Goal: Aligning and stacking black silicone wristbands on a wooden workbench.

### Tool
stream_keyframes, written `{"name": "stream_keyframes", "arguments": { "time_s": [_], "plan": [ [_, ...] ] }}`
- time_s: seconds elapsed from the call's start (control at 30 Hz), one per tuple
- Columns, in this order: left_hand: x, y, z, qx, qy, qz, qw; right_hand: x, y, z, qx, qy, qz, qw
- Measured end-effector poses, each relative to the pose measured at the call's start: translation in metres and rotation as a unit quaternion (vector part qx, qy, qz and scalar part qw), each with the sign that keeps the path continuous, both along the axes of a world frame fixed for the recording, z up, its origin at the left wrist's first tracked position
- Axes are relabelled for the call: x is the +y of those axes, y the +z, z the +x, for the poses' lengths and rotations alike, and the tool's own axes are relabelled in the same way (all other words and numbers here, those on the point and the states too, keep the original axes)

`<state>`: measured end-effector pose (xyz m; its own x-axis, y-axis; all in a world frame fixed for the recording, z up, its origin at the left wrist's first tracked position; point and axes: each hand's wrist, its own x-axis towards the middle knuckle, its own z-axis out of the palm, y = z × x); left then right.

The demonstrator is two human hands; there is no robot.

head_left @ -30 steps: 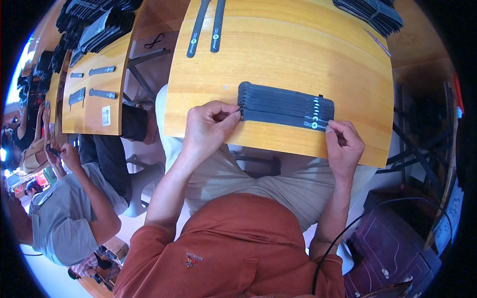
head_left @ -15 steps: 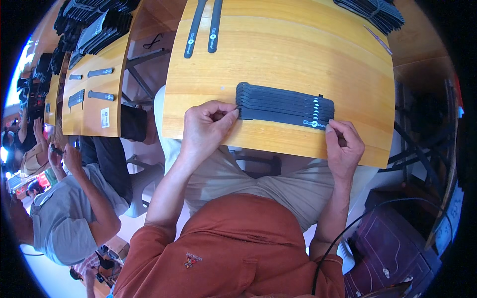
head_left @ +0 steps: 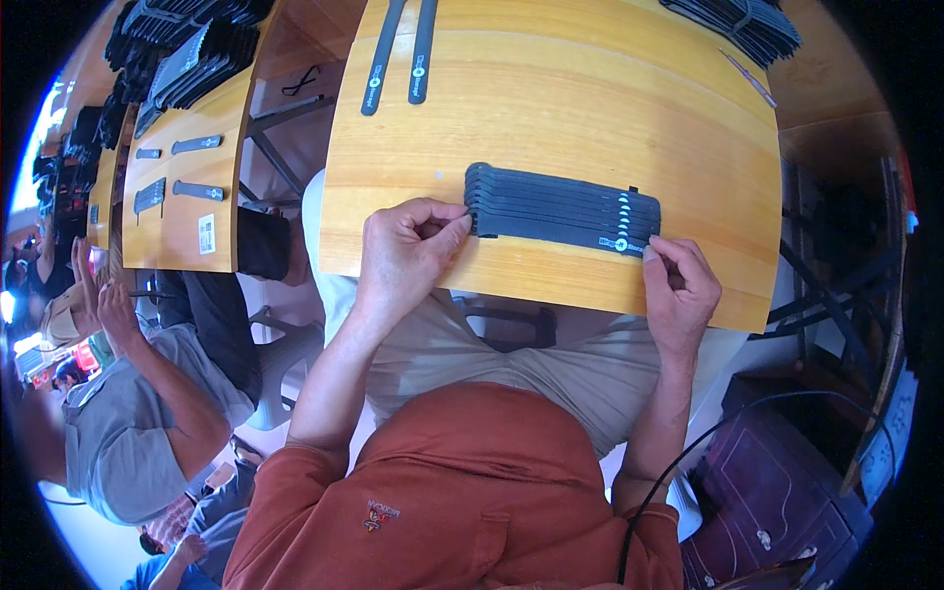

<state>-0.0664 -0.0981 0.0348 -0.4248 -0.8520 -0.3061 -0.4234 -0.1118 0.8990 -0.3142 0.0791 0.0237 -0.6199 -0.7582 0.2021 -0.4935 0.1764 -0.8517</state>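
Note:
A row of several flat black straps (head_left: 562, 208) lies overlapped side by side on the yellow wooden table (head_left: 551, 108), each with a small white round mark near its right end. My left hand (head_left: 405, 252) pinches the left end of the nearest strap between thumb and fingers. My right hand (head_left: 678, 285) pinches the right end of the same strap at the table's near edge. Two more black straps (head_left: 398, 54) lie side by side at the far left of the table.
A heap of black straps (head_left: 733, 25) sits at the table's far right corner. A second yellow table (head_left: 177, 167) on the left carries more straps and piles. A person in a grey shirt (head_left: 118, 423) sits lower left. A dark purple bag (head_left: 777, 492) is lower right.
Both hands stay on the ends of the nearest strap; the row of straps has barely shifted.

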Motion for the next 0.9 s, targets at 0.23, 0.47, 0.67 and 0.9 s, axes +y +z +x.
{"name": "stream_keyframes", "arguments": {
  "time_s": [0.23,0.47,0.67,0.9],
  "plan": [
    [0.0,0.0012,-0.0007,-0.004,-0.001,-0.004,1.0,0.0009,-0.0008,-0.0007,-0.006,0.001,-0.003,1.0],
    [0.0014,-0.0016,-0.0018,0.004,0.016,-0.007,1.0,0.0019,-0.0039,-0.0027,0.006,0.005,-0.011,1.0],
    [0.0014,0.0043,-0.0039,0.0,0.015,0.002,1.0,0.0011,-0.0031,-0.0007,-0.007,-0.001,-0.01,1.0],
    [0.0016,0.005,-0.0043,-0.013,0.016,-0.004,1.0,-0.0017,0.0019,0.0022,0.001,-0.003,-0.015,1.0]
  ]
}}
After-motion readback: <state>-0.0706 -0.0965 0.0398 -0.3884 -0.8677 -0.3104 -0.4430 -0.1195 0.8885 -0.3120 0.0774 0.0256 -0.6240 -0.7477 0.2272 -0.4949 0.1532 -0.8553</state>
